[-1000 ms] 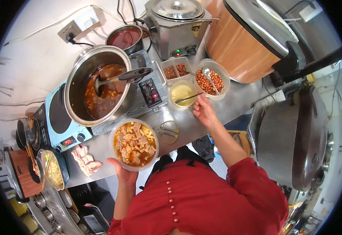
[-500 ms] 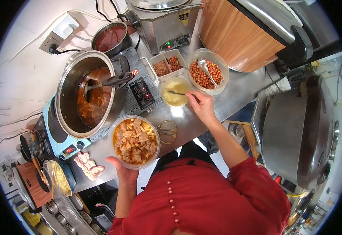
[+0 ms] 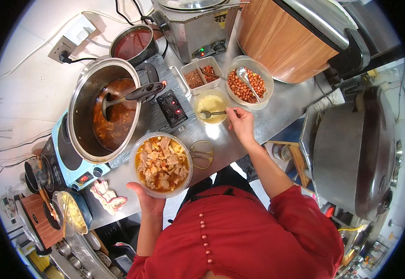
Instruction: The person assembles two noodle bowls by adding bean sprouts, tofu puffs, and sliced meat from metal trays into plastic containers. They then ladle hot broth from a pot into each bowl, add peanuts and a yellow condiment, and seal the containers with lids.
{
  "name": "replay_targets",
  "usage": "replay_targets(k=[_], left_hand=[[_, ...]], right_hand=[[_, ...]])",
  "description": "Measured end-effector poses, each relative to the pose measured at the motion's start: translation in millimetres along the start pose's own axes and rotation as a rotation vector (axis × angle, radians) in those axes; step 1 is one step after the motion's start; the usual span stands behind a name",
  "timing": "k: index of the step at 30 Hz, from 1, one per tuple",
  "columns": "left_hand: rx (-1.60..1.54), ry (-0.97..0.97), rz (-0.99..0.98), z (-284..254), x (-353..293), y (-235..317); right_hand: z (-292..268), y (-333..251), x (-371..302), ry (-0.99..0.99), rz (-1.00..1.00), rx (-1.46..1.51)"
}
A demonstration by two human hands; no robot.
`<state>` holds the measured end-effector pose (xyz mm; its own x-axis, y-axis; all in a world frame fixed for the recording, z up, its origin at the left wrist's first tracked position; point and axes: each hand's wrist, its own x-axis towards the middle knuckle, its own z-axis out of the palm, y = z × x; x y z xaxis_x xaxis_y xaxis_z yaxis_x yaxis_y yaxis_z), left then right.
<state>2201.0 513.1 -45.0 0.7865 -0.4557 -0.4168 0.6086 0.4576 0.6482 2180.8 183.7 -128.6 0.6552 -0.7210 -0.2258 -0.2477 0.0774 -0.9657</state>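
Note:
My left hand (image 3: 149, 200) holds a round clear plastic bowl (image 3: 189, 173) from below, its thumb at the rim. Meat pieces in orange-brown broth (image 3: 163, 162) fill the bowl. Pinched in my right hand (image 3: 241, 123) is the handle end of a small dark spoon (image 3: 205, 114), its head over a tub of pale yellow paste (image 3: 210, 101). Just behind that tub stand a two-part container of red-brown seasonings (image 3: 194, 79) and a bowl of red peanuts (image 3: 246, 88) with a metal spoon (image 3: 243, 76) in it. Scissors (image 3: 202, 154) lie beside the held bowl.
At the left a large steel pot (image 3: 79, 125) of red-brown stew holds a black-handled ladle (image 3: 140, 92). A saucepan of red sauce (image 3: 133, 44) and a metal appliance (image 3: 198, 35) stand behind. A crumpled cloth (image 3: 108, 196) lies near the counter's front edge; large cookers stand at the right.
The small spoon has come up out of the paste, so its head now shows. My right hand keeps its pinch and has turned slightly. The left hand still holds the bowl.

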Motion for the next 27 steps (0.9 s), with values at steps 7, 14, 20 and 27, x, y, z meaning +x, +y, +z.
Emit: replay_targets(k=[7,14,20,27], left_hand=[[-0.029,0.009,-0.008,-2,0,0],[-0.056,-0.061,-0.038,-6,10,-8],[-0.017,-0.107,-0.006,14,26,-18],[-0.074,-0.155,-0.014,35,33,-17]], right_hand=[[-3,-12,-1,-0.007,0.239,0.229],[-14,-47,-7,0.016,0.420,0.336],[-23,-133,-56,-0.325,0.093,0.384],[-19,-161,-106,-0.260,-0.828,-0.276]])
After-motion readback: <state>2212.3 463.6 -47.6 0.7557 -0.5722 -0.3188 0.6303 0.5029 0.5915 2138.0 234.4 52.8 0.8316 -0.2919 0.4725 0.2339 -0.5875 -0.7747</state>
